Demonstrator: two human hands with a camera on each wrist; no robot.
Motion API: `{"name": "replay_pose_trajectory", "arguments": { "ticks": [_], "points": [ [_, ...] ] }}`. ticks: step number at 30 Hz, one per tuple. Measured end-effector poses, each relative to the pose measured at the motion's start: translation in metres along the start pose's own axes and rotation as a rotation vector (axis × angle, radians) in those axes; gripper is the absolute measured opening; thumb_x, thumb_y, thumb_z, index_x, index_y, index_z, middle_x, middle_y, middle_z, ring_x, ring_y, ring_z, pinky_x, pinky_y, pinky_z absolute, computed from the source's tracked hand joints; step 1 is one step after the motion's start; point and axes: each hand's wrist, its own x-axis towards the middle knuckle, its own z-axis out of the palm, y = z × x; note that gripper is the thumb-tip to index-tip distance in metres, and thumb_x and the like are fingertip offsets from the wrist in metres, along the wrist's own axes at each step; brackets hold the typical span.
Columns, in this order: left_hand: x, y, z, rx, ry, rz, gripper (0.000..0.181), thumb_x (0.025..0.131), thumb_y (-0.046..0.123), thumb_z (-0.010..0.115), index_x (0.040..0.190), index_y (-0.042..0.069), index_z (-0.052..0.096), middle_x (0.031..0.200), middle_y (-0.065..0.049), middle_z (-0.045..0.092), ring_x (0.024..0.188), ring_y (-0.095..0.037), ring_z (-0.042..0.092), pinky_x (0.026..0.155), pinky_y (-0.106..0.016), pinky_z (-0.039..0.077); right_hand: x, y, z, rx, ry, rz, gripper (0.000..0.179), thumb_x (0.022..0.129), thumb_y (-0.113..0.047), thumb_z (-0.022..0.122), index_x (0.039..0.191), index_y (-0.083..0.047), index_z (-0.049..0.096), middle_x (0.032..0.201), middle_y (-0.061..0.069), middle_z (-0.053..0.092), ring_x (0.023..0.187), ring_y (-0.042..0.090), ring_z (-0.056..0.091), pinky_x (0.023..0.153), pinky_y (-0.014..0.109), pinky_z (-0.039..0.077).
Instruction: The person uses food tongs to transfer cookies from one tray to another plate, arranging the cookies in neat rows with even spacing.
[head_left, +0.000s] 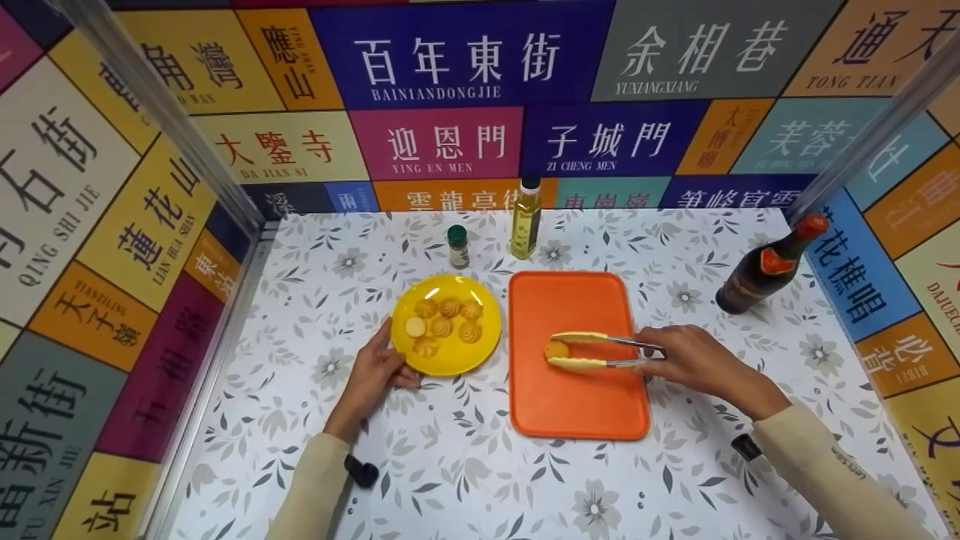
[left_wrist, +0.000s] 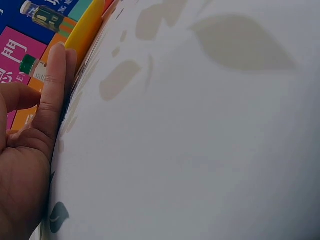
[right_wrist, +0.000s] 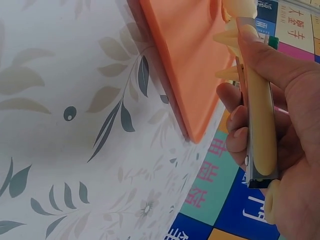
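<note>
My right hand grips a pair of tongs with pale yellow tips and metal arms. Between the tips, low over the orange tray, sits a small golden cookie. The right wrist view shows thumb and fingers wrapped about the tongs' handle. At the lower left rim of a yellow plate, my left hand touches the edge, its longer fingers fairly straight in the left wrist view. Several swirled cookies lie on that plate, one showing a smooth pale face.
Behind the plate stand a small green-capped shaker jar and an oil bottle. A dark red-topped bottle is at the right rear. Printed panels wall in the back and sides of the floral-covered table.
</note>
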Motion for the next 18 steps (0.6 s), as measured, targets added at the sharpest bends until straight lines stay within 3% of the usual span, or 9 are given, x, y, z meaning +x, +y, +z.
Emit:
{"name": "replay_pose_trajectory", "arguments": {
  "ticks": [8,18],
  "points": [
    [0.0,0.0,0.002,-0.018,-0.02,0.018,0.08,0.109,-0.003,0.055,0.178,0.016,0.021,0.087,-0.031,0.073,0.069,-0.033,0.078,0.072,-0.049,0.071,0.003,0.0,0.001,-0.009,0.034,-0.034,0.035,0.091,-0.025,0.093,0.121,-0.015,0.08,0.101,-0.003,0.08,0.079,0.009,0.064,0.067,0.032,0.055],
    [0.0,0.001,0.0,0.022,-0.004,-0.014,0.079,0.11,0.002,0.056,0.178,0.023,0.021,0.089,-0.029,0.074,0.072,-0.035,0.078,0.075,-0.049,0.071,0.014,-0.005,-0.001,-0.002,-0.014,-0.036,0.035,0.095,-0.025,0.089,0.126,-0.012,0.078,0.108,0.001,0.081,0.082,0.01,0.066,0.07,0.033,0.059]
  ]
}}
